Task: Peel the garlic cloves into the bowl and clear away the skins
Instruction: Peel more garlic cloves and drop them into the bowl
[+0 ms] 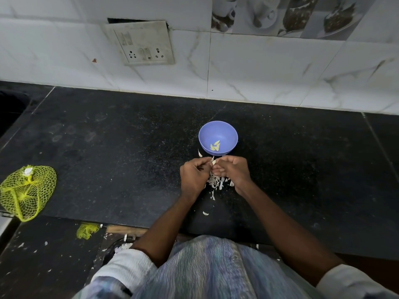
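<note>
Pinching a clove [214, 162] between both hands, left hand [193, 176] and right hand [233, 172] curled around it just short of the bowl [224, 130], so it drops in easily. Skins [216, 182] pile below my hands, ready for sweeping.

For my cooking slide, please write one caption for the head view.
Both hands, left and right, peel a garlic clove beside the blue bowl, skins piled below.
</note>
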